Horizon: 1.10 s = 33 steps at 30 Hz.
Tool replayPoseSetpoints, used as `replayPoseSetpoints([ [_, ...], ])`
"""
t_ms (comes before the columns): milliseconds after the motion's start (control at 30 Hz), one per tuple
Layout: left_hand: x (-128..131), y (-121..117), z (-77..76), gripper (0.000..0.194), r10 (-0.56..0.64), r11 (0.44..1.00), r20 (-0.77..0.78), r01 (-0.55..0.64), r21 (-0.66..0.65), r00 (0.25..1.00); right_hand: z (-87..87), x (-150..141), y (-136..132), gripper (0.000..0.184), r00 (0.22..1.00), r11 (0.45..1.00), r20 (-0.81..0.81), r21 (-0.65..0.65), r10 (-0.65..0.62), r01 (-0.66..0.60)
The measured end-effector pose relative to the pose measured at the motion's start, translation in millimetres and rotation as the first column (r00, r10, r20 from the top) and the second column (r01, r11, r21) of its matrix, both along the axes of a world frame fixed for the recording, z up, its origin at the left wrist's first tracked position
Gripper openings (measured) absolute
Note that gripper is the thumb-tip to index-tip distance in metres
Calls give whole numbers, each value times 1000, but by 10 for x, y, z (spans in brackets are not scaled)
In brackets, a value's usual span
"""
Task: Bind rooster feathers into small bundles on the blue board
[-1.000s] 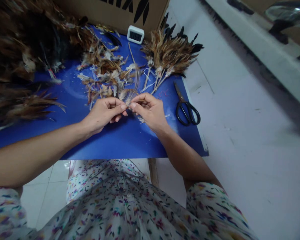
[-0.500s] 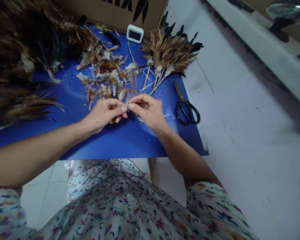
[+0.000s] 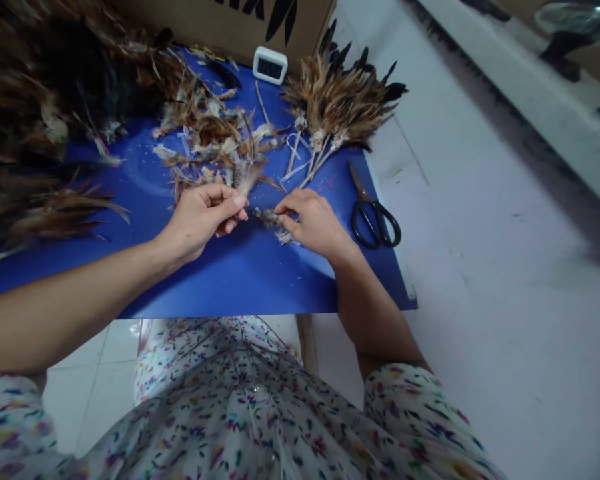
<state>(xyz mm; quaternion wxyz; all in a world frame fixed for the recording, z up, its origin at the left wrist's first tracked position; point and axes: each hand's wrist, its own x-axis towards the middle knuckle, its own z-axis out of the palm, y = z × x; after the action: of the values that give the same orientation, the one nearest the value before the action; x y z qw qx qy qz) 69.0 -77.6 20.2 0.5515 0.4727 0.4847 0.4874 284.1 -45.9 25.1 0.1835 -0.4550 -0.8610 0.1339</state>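
Pinched between the thumb and forefinger of my left hand (image 3: 211,219) is a brown feather (image 3: 250,175) with a fluffy base and a long thin dark tip pointing away from me. A short distance to the right, my right hand (image 3: 314,220) is closed at a small grey-brown feather tuft (image 3: 267,217) low over the blue table top (image 3: 250,283). Its fingertips partly cover the tuft. Just beyond my hands lies a loose scatter of short brown and white feathers (image 3: 215,133).
Black-handled scissors (image 3: 373,217) lie to the right of my right hand. Behind them are bunches of brown feathers on sticks (image 3: 340,100). A small white digital clock (image 3: 270,65) stands before a cardboard box (image 3: 220,27). A large dark feather heap (image 3: 40,87) fills the left.
My hands were together at the feather and have parted. My left hand keeps the feather and has shifted slightly left; my right hand has moved right and down to the small tuft.
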Motion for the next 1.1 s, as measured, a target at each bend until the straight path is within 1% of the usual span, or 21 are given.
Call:
replayPoseSetpoints([
  [100,-1,2,-14,24,-10,1000,7,10,5,1000,-33,1,13,21,996,998,76,50,-37,34],
  [233,-9,10,-40,26,-23,1000,1,23,11,1000,-132,1,58,23,994,992,84,111,-72,63],
  [333,-16,14,-50,26,-23,1000,-27,23,13,999,-232,-9,108,19,993,990,96,125,-74,62],
  [433,-20,13,-49,27,-23,1000,-49,24,20,999,-277,-13,142,15,992,987,94,146,-84,70],
  [600,-19,8,-36,29,-26,999,-61,28,25,998,-189,-5,133,14,995,978,-44,188,-84,91],
  [700,-20,12,-41,29,-29,999,-47,30,17,998,-127,-10,113,12,987,980,-140,169,-78,101],
  [833,-30,20,-76,29,-51,998,-26,51,21,998,-102,-39,76,9,957,986,-283,134,-57,98],
  [1033,-38,10,-103,27,-68,997,-50,69,23,996,-96,-96,-3,10,937,989,-349,142,15,37],
  [1100,-35,7,-108,27,-65,996,-67,69,63,996,-88,-111,-24,9,936,991,-350,130,35,12],
])
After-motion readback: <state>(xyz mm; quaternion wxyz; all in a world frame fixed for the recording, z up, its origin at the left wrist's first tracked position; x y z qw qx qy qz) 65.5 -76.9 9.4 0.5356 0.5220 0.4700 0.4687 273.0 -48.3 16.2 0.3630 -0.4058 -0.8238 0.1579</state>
